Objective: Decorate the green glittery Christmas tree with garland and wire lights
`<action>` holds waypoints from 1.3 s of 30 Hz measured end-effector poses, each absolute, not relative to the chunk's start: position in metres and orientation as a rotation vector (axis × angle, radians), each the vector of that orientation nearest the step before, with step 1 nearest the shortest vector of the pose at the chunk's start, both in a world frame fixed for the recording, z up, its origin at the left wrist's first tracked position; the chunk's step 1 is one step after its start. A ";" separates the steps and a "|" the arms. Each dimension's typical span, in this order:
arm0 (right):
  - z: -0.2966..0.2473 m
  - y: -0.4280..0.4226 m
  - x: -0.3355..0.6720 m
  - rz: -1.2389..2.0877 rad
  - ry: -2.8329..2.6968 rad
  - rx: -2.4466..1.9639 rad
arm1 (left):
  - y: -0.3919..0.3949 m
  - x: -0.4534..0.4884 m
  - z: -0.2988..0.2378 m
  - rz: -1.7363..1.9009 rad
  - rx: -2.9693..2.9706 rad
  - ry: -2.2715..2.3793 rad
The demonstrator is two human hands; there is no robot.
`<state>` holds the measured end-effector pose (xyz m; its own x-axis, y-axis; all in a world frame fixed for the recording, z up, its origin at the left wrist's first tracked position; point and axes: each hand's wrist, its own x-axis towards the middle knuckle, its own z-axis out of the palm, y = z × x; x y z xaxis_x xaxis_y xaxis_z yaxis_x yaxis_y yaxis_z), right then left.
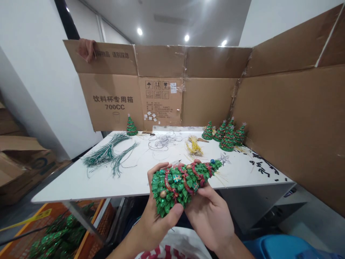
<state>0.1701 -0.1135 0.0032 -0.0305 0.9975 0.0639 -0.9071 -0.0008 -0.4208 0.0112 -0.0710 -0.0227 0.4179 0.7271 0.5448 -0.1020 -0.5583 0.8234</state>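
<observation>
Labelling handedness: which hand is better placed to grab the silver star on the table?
Right, probably. The right hand holds the tree near its tip, beside the star; the left hand cups the base.

Small assembly workshop: cardboard screens [210, 97], wire bundles [107, 153] (finished trees [228, 135]).

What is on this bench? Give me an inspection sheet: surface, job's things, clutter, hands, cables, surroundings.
Surface: white table, parts strewn across its back half.
Job's things: miniature Christmas tree held sideways; silver star on the table beyond its tip.
Clutter: green wires left, yellow wires centre, black bits right; small trees back right, lone tree back left.
Hands: left hand grips the tree's base, right hand its upper part.
Cables: grey wire tangle mid-table.
Surroundings: cardboard walls behind and right, another person's hand on the top edge; orange crate under the table.
</observation>
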 end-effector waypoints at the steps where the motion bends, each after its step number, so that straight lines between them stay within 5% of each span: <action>1: 0.003 -0.113 0.170 1.561 -0.397 -0.290 | -0.071 0.011 -0.023 1.243 1.854 0.541; 39: 0.005 -0.116 0.169 1.543 -0.416 -0.308 | -0.073 0.007 -0.019 1.180 1.927 0.589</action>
<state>0.1688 -0.1164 0.0047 -0.0184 0.9977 0.0656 -0.8954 0.0128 -0.4450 0.0068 -0.0734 -0.0186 0.4602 0.7167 0.5240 -0.0128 -0.5848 0.8111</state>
